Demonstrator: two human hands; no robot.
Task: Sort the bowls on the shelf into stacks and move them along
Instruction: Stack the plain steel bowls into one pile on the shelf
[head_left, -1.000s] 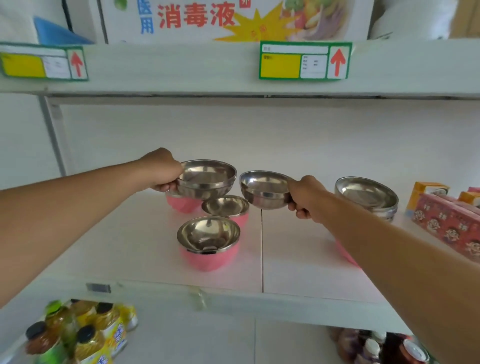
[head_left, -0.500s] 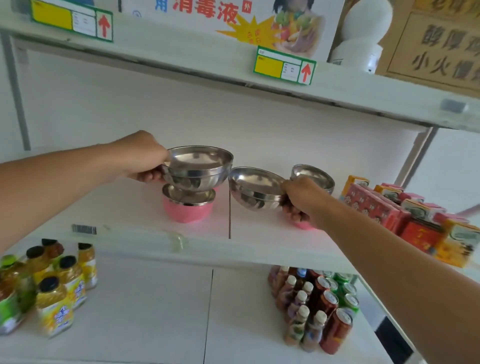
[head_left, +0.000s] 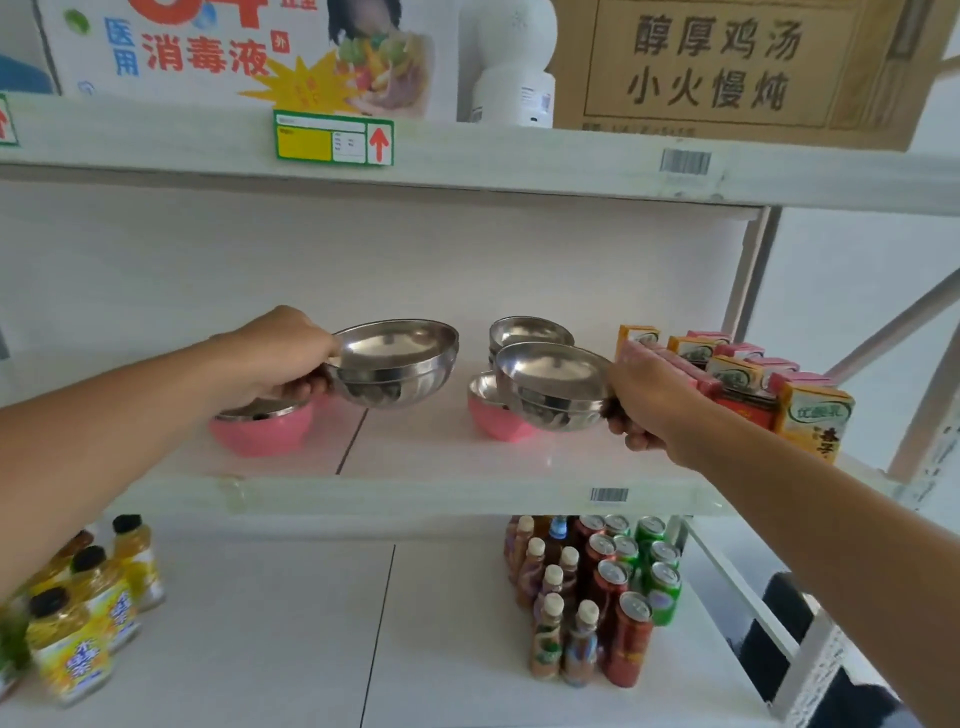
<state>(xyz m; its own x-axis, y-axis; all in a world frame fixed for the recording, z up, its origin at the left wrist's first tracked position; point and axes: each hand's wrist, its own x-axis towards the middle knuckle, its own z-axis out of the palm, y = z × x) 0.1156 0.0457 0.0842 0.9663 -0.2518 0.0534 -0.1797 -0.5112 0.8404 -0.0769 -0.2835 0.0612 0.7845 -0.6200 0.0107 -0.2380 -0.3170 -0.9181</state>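
My left hand (head_left: 283, 358) grips the rim of a stack of steel bowls (head_left: 397, 364), held above the white middle shelf (head_left: 415, 488). Below that hand a pink bowl (head_left: 262, 428) with a steel lining stands on the shelf. My right hand (head_left: 649, 395) holds a second steel bowl stack (head_left: 550, 389) by its right rim, also off the shelf. Just behind it a pink bowl (head_left: 491, 415) rests on the shelf, partly hidden. Farther back stands another stack of steel bowls (head_left: 530, 332).
Drink cartons and red boxes (head_left: 753, 384) crowd the shelf's right end, close to my right hand. The upper shelf (head_left: 467, 156) hangs overhead with boxes on it. Bottles and cans (head_left: 592, 587) and yellow bottles (head_left: 83, 603) stand on the lower shelf.
Both hands have carried their steel bowls to the right along the shelf, and the camera has swung right. The right stack now sits in front of a pink bowl.
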